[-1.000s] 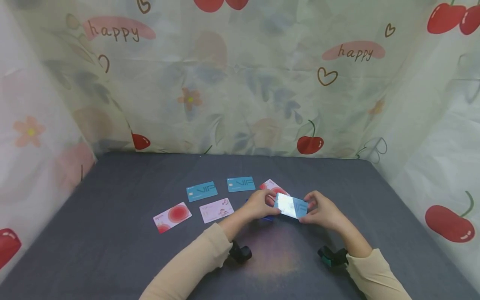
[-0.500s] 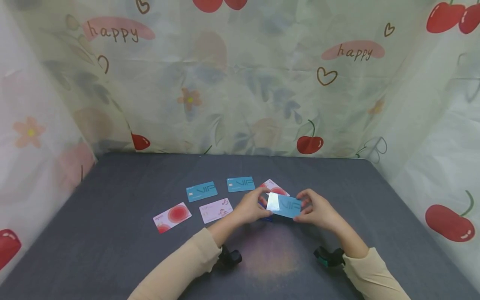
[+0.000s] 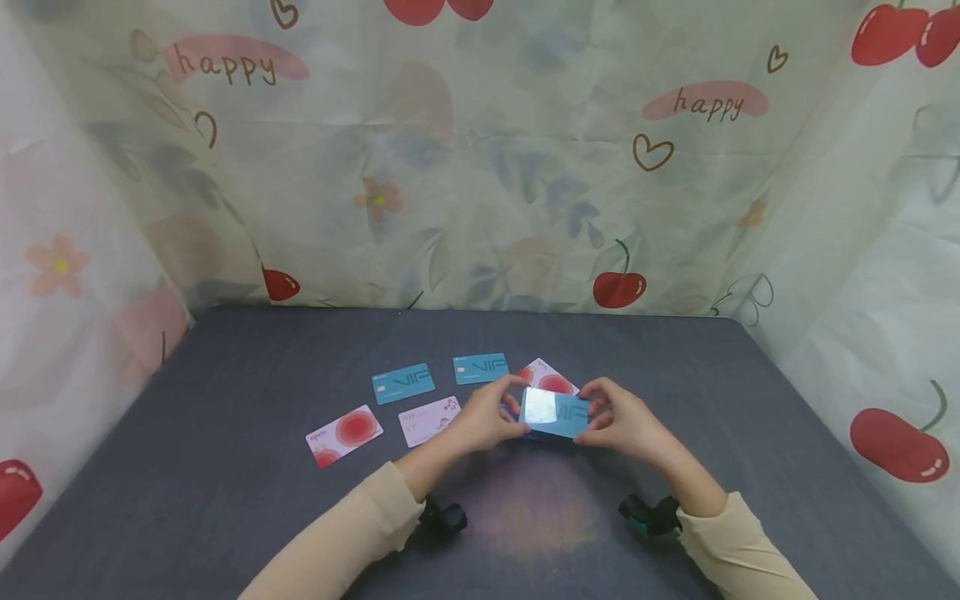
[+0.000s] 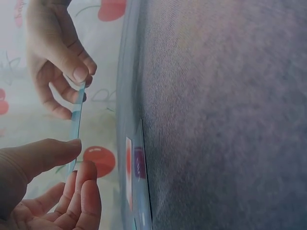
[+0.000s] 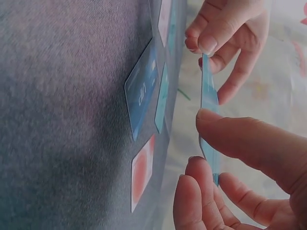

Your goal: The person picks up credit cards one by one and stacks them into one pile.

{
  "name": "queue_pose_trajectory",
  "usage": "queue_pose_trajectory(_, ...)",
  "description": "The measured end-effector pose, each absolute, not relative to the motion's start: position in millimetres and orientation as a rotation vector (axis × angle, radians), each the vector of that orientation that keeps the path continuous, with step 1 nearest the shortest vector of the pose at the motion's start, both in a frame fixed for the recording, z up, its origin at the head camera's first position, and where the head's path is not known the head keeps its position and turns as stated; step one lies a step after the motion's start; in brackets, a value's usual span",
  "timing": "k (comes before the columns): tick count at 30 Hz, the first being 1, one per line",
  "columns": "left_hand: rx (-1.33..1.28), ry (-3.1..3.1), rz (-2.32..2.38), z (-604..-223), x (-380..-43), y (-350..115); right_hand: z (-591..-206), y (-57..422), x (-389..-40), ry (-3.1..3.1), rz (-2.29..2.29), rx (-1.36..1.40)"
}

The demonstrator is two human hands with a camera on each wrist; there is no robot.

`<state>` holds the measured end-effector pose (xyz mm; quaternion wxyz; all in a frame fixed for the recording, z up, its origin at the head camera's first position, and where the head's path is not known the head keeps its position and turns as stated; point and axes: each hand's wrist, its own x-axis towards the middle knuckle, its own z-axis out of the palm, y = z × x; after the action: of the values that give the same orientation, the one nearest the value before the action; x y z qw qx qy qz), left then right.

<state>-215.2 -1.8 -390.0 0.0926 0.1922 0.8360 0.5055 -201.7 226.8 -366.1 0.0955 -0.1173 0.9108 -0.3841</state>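
Note:
A light-blue VIP card (image 3: 562,417) is held raised over the table between both hands, glare whitening its left part. My left hand (image 3: 486,417) pinches its left end, while my right hand (image 3: 628,421) grips the opposite end between thumb and fingers. In the right wrist view the card appears almost edge-on. A dark-blue VIP card (image 5: 142,91) lies on the cloth below; in the head view the held card and left hand mostly hide it. Just behind the hands is a pink card with red circles (image 3: 551,377).
Two more blue VIP cards (image 3: 403,383) lie at the back left on the dark cloth-covered table (image 3: 225,500). Nearer are a pale pink card (image 3: 429,421), partly behind the left hand, and another red-circle card (image 3: 345,435). A patterned curtain (image 3: 465,167) hangs behind.
Both hands have shifted left together with the light-blue card between them. The left forearm now covers part of the pale pink card. The cards on the table stay put.

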Motion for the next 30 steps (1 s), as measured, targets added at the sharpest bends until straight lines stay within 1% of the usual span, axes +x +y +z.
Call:
queue_pose_trajectory(5, 0.532, 2.474, 1.510, -390.8, -214.3, -6.9, -366.5, 221.1, -201.7, 2.702, -1.136, -0.353)
queue_pose_trajectory(17, 0.562, 2.487, 1.522, -394.5, -209.8, -24.5, -368.9, 206.7, -202.0, 2.712, -1.126, -0.417)
queue_pose_trajectory(30, 0.500, 2.494, 1.533, -395.5, -202.4, -39.9, -373.2, 192.8, -200.2, 2.689, -1.163, -0.482)
